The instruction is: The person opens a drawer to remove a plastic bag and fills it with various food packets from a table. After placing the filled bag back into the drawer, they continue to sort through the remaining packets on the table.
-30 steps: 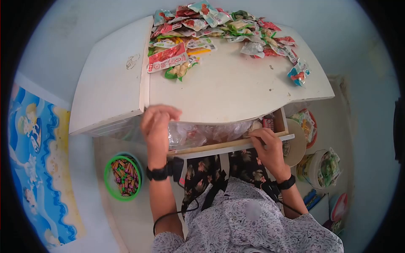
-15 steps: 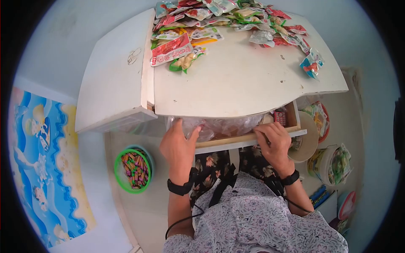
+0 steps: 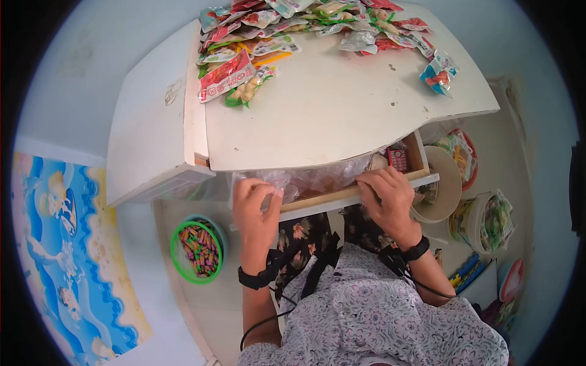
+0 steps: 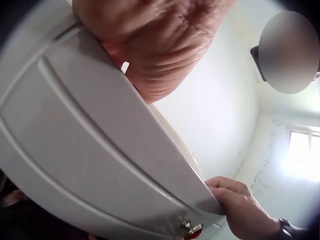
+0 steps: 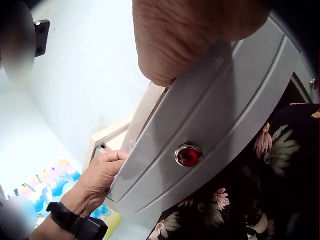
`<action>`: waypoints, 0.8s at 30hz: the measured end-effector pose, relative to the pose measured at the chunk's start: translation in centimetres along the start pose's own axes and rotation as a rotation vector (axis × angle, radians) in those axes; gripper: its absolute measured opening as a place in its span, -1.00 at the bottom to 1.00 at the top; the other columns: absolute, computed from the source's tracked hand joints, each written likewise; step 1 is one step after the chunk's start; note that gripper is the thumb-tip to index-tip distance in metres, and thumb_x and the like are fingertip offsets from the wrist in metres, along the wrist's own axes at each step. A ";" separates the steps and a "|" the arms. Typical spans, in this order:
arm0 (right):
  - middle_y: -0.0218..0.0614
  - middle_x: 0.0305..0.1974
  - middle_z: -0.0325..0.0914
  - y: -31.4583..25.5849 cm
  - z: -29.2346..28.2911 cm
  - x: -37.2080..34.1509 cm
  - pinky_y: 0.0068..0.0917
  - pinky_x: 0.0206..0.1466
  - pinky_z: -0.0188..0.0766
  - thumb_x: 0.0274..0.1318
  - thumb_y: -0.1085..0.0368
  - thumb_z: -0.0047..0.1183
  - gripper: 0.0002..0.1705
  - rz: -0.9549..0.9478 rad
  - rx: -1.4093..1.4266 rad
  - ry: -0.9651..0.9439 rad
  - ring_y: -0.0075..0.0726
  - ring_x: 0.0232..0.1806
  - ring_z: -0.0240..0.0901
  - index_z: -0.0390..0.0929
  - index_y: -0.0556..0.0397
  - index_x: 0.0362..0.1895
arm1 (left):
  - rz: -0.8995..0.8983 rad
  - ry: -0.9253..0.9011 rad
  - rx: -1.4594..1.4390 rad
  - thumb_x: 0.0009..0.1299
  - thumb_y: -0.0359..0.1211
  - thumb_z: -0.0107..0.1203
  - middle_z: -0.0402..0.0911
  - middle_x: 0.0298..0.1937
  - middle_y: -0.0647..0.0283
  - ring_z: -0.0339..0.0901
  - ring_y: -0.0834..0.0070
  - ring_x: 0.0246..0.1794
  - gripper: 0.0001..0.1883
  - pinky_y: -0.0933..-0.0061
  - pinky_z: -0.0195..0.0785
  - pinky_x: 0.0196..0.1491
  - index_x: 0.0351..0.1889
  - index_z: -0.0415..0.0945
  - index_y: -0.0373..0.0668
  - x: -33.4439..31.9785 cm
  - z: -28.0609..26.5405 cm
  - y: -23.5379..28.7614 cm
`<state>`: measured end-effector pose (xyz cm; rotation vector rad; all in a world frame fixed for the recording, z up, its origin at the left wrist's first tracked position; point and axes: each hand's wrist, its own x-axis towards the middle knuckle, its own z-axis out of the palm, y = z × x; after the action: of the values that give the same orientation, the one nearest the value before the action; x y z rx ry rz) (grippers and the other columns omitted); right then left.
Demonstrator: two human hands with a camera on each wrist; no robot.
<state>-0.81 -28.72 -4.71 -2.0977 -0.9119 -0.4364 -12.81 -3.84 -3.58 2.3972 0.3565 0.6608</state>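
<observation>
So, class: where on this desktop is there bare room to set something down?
The desktop is bare across its middle and front, bordered by snack packets behind, the white panel at left and the open drawer below. Packets crowd the desktop's back.

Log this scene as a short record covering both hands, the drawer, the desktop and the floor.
Left hand: fingers over the drawer front's top edge
Right hand: fingers over the same edge
Drawer: partly open, clear plastic bags inside
Desktop: food packets, mostly toward the far side
Floor: green basket of small wrapped pieces
</observation>
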 end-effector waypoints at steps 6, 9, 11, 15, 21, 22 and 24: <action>-0.31 -0.34 0.65 -0.9 0.0 0.7 -0.23 -0.28 0.45 0.02 0.46 0.31 -0.84 0.080 0.181 -0.066 -0.12 -0.33 0.56 0.70 -0.01 -0.26 | -0.098 -0.118 -0.189 0.28 -0.51 0.38 0.61 -0.10 0.15 0.60 0.25 -0.07 -0.86 0.32 0.46 0.03 -0.29 0.62 -0.31 -0.6 -0.3 1.0; -0.30 -0.36 0.64 -2.1 1.9 1.4 -0.22 -0.34 0.48 0.02 0.44 0.31 -0.77 0.051 0.267 -0.099 -0.13 -0.39 0.59 0.70 -0.05 -0.17 | -0.065 -0.118 -0.171 0.29 -0.51 0.38 0.61 -0.10 0.16 0.60 0.25 -0.08 -0.86 0.32 0.47 -0.01 -0.29 0.61 -0.30 -0.7 -0.2 0.8; -0.31 -0.38 0.61 -3.1 3.4 2.3 -0.23 -0.36 0.51 0.00 0.40 0.32 -0.70 -0.054 0.225 -0.138 -0.15 -0.40 0.61 0.69 -0.08 -0.11 | -0.033 -0.110 -0.138 0.28 -0.52 0.37 0.60 -0.10 0.16 0.60 0.26 -0.09 -0.87 0.32 0.47 -0.04 -0.29 0.61 -0.30 -0.7 -0.3 0.7; -0.38 -0.43 0.53 -5.4 5.5 4.7 -0.30 -0.39 0.53 -0.05 0.33 0.29 -0.58 -0.259 0.108 -0.224 -0.22 -0.41 0.63 0.67 -0.11 -0.01 | -0.005 -0.100 -0.111 0.28 -0.54 0.34 0.60 -0.10 0.17 0.59 0.25 -0.11 -0.88 0.33 0.47 -0.10 -0.29 0.61 -0.30 -0.8 -0.5 0.8; -0.35 -0.40 0.55 -5.3 7.9 4.4 -0.30 -0.41 0.52 -0.07 0.35 0.33 -0.66 -0.245 0.133 -0.208 -0.16 -0.42 0.63 0.64 -0.05 -0.11 | 0.040 -0.092 -0.098 0.23 -0.55 0.32 0.61 -0.12 0.18 0.57 0.17 -0.10 -0.87 0.23 0.47 -0.10 -0.30 0.58 -0.30 -0.8 -0.6 0.5; -0.33 -0.38 0.57 -5.0 7.9 4.1 -0.29 -0.42 0.51 -0.05 0.35 0.33 -0.71 -0.224 0.119 -0.218 -0.14 -0.43 0.63 0.62 -0.04 -0.16 | 0.019 -0.085 -0.107 0.21 -0.54 0.32 0.62 -0.13 0.18 0.56 0.13 -0.10 -0.86 0.19 0.47 -0.09 -0.31 0.58 -0.29 -0.8 -0.5 0.6; -0.30 -0.36 0.60 -4.4 7.4 3.6 -0.31 -0.43 0.50 0.04 0.38 0.31 -0.79 -0.169 0.166 -0.176 -0.15 -0.45 0.63 0.59 0.00 -0.20 | -0.017 -0.119 -0.021 0.25 -0.51 0.30 0.61 -0.18 0.13 0.58 0.13 -0.09 -0.89 0.18 0.48 -0.10 -0.33 0.59 -0.29 -0.7 -0.7 0.6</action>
<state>-1.52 -19.46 -4.95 -1.9367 -1.1929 -0.2542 -13.69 -4.23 -3.03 2.3973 0.3181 0.5093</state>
